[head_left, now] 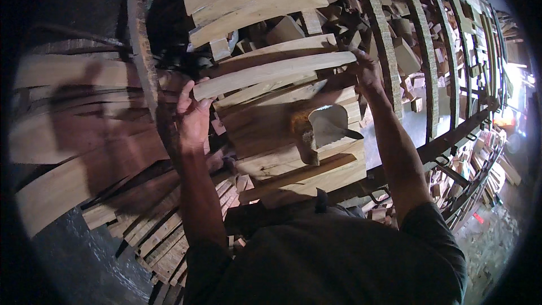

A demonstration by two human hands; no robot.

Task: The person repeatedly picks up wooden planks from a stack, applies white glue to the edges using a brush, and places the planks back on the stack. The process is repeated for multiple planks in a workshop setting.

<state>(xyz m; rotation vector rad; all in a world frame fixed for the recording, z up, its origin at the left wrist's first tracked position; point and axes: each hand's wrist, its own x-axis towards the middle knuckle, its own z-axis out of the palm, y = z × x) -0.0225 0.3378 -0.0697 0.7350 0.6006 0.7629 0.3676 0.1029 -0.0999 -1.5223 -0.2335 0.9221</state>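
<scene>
Wood strip (276,72) crosses the frame's upper centre, ends grasped by left hand (193,114) and right hand (367,72). A bar (144,59) and a slat (372,28) bound the room at left and right.

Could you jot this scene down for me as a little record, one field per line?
Left hand: grips one end of a pale wooden strip
Right hand: grips the strip's other end
Below the strip in view: light wooden boards
On the boards: a stained container, pale inside
Left side: long planks, lying in layers
Right side: long bars, with jumbled wood offcuts showing between them
</scene>
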